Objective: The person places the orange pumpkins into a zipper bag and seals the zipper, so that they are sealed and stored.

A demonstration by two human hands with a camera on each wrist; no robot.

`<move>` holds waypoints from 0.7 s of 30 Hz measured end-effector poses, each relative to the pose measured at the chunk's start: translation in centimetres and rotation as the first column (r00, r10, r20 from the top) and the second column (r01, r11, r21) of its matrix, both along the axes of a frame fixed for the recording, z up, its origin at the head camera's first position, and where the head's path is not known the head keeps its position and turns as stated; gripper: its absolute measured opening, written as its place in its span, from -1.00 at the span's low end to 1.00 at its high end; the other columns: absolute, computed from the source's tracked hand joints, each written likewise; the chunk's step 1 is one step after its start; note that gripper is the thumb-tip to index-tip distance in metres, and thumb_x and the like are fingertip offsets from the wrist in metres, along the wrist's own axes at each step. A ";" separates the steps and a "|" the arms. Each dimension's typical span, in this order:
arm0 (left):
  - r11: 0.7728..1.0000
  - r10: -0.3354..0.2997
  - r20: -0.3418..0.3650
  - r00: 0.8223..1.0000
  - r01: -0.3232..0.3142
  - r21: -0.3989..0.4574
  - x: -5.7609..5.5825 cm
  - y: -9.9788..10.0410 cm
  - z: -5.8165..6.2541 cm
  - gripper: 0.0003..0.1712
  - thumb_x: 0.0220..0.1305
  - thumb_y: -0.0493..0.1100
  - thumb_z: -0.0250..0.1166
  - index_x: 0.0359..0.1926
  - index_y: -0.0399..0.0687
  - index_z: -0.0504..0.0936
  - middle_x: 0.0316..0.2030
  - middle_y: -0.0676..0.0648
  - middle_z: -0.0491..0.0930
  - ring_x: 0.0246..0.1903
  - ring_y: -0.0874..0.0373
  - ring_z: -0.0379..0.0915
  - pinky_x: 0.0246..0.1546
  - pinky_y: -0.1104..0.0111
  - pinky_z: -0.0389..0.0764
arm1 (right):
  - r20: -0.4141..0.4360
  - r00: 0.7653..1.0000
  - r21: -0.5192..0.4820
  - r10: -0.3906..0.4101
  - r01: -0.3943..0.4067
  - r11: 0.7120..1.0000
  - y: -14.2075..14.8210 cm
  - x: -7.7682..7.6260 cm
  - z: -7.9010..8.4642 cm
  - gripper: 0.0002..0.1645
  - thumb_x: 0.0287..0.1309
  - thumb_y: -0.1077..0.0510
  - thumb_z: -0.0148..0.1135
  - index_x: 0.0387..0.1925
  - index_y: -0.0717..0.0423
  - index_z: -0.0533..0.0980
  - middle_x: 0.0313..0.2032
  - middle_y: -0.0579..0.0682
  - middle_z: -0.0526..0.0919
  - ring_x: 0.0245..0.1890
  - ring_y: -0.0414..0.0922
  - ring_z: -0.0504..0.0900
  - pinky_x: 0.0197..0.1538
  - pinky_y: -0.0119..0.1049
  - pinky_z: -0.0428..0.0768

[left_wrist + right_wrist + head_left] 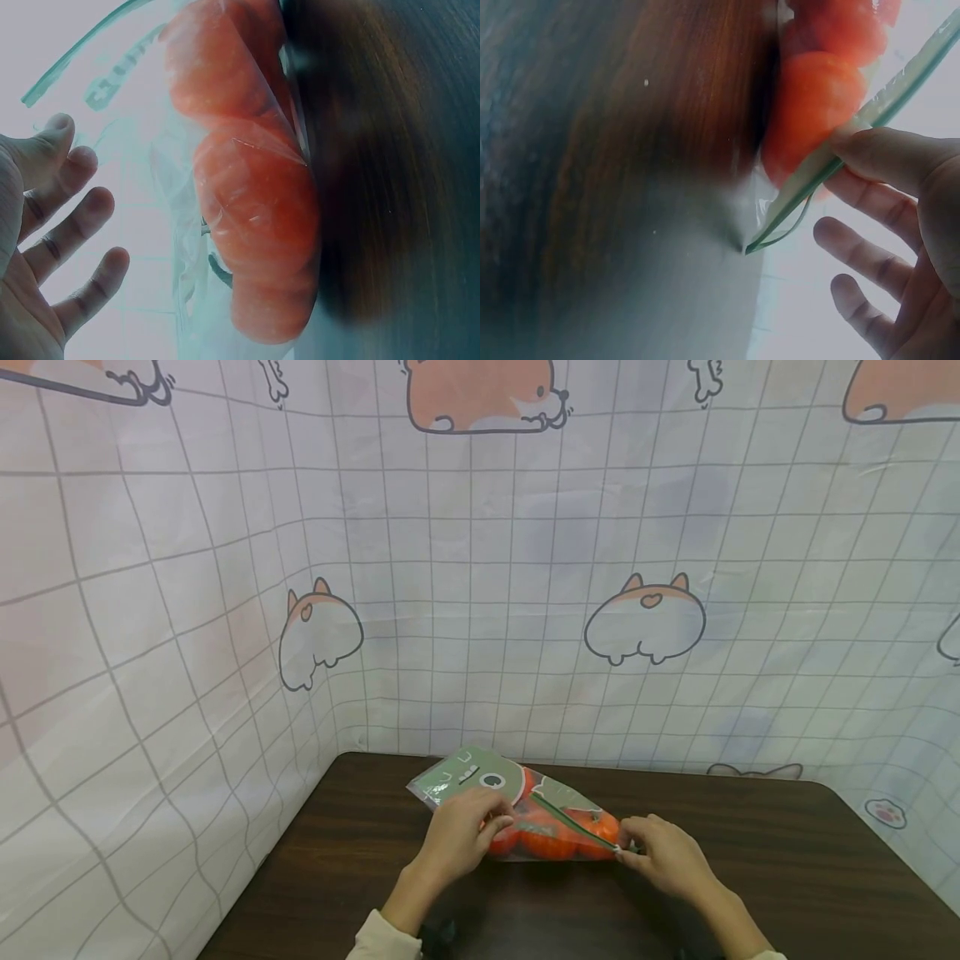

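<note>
A clear zip bag (555,793) with a green printed cartoon face lies on the table, filled with several red-orange tomatoes (549,839). Along its mouth runs a green zip strip (900,105). My right hand (666,856) pinches the strip near the bag's right corner between thumb and forefinger; its other fingers (862,251) stand apart from the bag. My left hand (461,831) hovers at the bag's near left side, fingers loosely bent and nothing between them. In the left wrist view, tomatoes (259,202) with a green stem press against the plastic beside that hand.
The dark wood-grain table (360,835) has rounded far corners. Behind it and along the left hangs a white grid-patterned cloth (480,610) with cartoon dogs, close to the table's edges.
</note>
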State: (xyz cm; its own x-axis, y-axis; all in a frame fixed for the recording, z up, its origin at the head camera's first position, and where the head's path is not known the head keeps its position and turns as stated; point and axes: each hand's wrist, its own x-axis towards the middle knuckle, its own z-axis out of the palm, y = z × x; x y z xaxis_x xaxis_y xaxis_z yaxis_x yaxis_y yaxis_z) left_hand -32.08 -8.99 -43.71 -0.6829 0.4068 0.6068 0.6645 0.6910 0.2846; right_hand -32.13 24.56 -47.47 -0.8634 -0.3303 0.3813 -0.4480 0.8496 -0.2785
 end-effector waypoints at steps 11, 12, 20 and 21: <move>0.998 0.059 -0.020 0.998 -0.060 -0.014 -0.3 -0.4 -0.2 -0.93 0.26 0.03 0.39 -0.32 0.24 0.68 -0.41 0.24 0.60 -0.44 0.37 0.36 -0.37 0.46 0.44 | 0.028 1.000 0.014 -0.008 0.008 1.000 0.3 -0.1 -0.3 -0.66 0.07 -0.01 0.51 -0.50 -0.34 0.43 -0.53 -0.39 0.39 -0.47 -0.37 0.31 -0.38 -0.35 0.31; 0.997 0.070 -0.026 0.997 -0.070 -0.014 -0.4 -0.4 -0.2 -0.93 0.26 0.03 0.39 -0.32 0.24 0.67 -0.41 0.24 0.61 -0.44 0.37 0.37 -0.38 0.46 0.44 | 0.031 0.999 0.016 -0.009 0.009 1.000 0.4 -0.1 -0.3 -0.66 0.07 -0.01 0.51 -0.50 -0.34 0.43 -0.53 -0.39 0.40 -0.46 -0.37 0.30 -0.39 -0.36 0.31; 0.991 0.131 -0.038 0.991 -0.131 0.004 -0.6 -0.6 -0.4 -0.89 0.26 0.05 0.41 -0.34 0.25 0.64 -0.41 0.24 0.63 -0.45 0.35 0.42 -0.42 0.44 0.45 | 0.038 0.999 0.027 -0.029 0.028 0.999 0.6 0.0 -0.4 -0.68 0.07 -0.02 0.51 -0.49 -0.35 0.45 -0.48 -0.40 0.47 -0.41 -0.38 0.38 -0.34 -0.34 0.44; 0.991 0.135 -0.038 0.990 -0.134 0.009 -0.6 -0.7 -0.4 -0.89 0.25 0.04 0.41 -0.34 0.25 0.64 -0.41 0.24 0.63 -0.45 0.35 0.42 -0.43 0.44 0.45 | 0.046 0.998 0.025 -0.031 0.030 0.999 0.6 0.0 -0.3 -0.68 0.07 -0.02 0.51 -0.49 -0.35 0.45 -0.47 -0.40 0.48 -0.39 -0.37 0.40 -0.38 -0.36 0.37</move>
